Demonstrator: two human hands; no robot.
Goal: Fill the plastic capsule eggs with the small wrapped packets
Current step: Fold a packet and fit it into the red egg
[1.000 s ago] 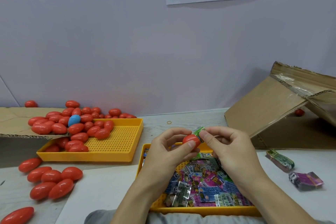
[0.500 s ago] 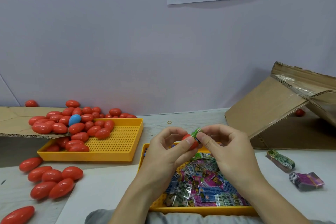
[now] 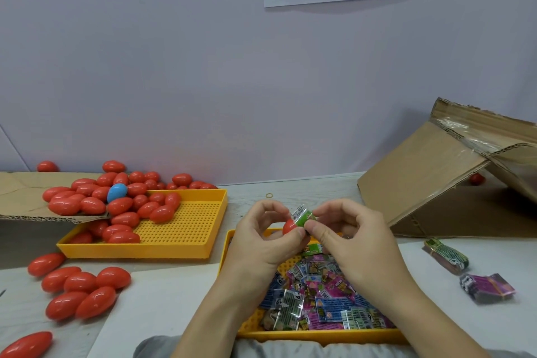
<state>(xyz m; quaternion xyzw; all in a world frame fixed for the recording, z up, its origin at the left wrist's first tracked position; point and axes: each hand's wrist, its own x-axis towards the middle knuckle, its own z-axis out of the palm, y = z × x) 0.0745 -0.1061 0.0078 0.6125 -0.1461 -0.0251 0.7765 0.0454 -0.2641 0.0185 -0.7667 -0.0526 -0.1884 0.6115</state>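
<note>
My left hand point(image 3: 263, 237) grips a red egg half point(image 3: 289, 226) between thumb and fingers, above the near yellow tray point(image 3: 225, 244). My right hand point(image 3: 353, 244) pinches a small green wrapped packet point(image 3: 302, 216) that sits at the mouth of the egg half. That tray holds several wrapped packets point(image 3: 316, 296) in pink, blue and green. Part of the egg half is hidden by my left thumb.
A second yellow tray point(image 3: 186, 224) at the left holds several red eggs point(image 3: 128, 219) and one blue egg point(image 3: 117, 192) spilling from a cardboard flap point(image 3: 20, 192). More red eggs point(image 3: 81, 288) lie loose at the near left. A tipped cardboard box point(image 3: 430, 180) and two packet bundles point(image 3: 486, 288) are at the right.
My right hand has worked the green packet further onto the egg half. Both hands have stayed above the near tray, shifting only slightly.
</note>
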